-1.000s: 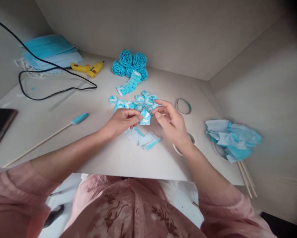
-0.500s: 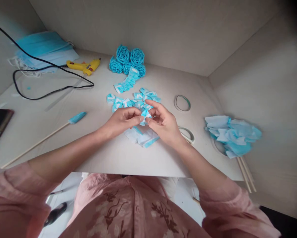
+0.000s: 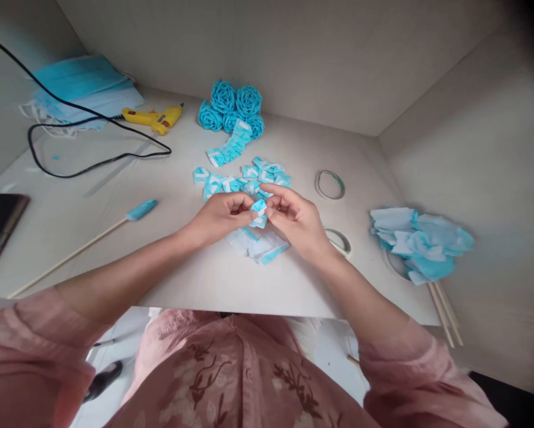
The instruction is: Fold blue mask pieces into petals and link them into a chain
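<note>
Between my two hands is a small folded piece of blue-and-white mask fabric (image 3: 258,208). My left hand (image 3: 220,217) pinches its left side between thumb and fingers. At its right edge, the thumb and bent fingers of my right hand (image 3: 296,220) close on it, with the index finger reaching out above. Just beyond lie several similar folded pieces (image 3: 213,184), held with bits of white tape. A loose scrap of mask fabric (image 3: 253,246) lies flat beneath my hands. Behind, a joined strip of folded pieces (image 3: 231,145) leans against several blue fabric roses (image 3: 223,97).
Back left are a stack of face masks (image 3: 79,83), a yellow glue gun (image 3: 155,119) and its black cord (image 3: 101,160). A wooden stick with a blue tip (image 3: 79,249) lies left. Tape rolls (image 3: 330,185) and crumpled fabric (image 3: 423,238) above sticks (image 3: 443,312) sit right.
The folded piece has turned slightly between my fingers, and my right thumb has shifted from its front to its right edge. The whole view has moved a little.
</note>
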`<state>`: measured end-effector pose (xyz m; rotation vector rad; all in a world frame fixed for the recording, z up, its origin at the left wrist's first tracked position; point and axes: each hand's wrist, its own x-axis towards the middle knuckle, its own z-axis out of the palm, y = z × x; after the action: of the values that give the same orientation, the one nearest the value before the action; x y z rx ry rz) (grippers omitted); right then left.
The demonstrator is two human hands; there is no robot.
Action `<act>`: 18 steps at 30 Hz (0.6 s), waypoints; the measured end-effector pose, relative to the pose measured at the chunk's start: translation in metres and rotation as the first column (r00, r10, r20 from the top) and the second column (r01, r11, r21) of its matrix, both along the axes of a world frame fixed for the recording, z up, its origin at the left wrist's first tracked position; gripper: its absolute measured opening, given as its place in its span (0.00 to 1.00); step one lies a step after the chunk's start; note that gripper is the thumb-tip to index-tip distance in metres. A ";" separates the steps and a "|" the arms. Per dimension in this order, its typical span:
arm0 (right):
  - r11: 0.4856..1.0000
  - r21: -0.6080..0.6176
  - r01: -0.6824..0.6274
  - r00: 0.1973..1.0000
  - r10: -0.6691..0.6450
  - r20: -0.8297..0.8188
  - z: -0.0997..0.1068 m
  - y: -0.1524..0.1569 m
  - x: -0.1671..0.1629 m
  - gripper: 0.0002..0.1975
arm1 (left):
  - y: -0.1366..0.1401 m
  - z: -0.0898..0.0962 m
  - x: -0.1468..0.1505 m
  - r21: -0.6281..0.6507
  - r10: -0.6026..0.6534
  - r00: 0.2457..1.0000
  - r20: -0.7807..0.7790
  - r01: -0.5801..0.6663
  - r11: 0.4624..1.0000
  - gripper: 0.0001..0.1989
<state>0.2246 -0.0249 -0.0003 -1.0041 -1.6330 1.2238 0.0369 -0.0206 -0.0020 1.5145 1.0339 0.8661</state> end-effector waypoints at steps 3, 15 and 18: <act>1.000 0.010 0.025 1.000 -0.025 -0.002 -0.002 0.002 0.001 0.19 | 0.000 0.002 0.000 -0.048 0.005 0.998 0.060 -0.002 0.999 0.10; 0.996 -0.011 0.094 0.995 -0.094 -0.040 -0.002 0.003 0.006 0.18 | 0.001 0.002 -0.001 -0.059 0.015 1.000 0.025 -0.014 0.998 0.10; 0.996 -0.068 0.063 0.996 -0.068 -0.062 -0.002 0.003 0.006 0.17 | 0.001 -0.002 -0.002 -0.034 0.019 1.000 -0.005 -0.019 0.999 0.10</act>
<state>0.2311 -0.0216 -0.0027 -1.0408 -1.5070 1.2605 0.0353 -0.0193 -0.0036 1.4813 1.0628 0.8547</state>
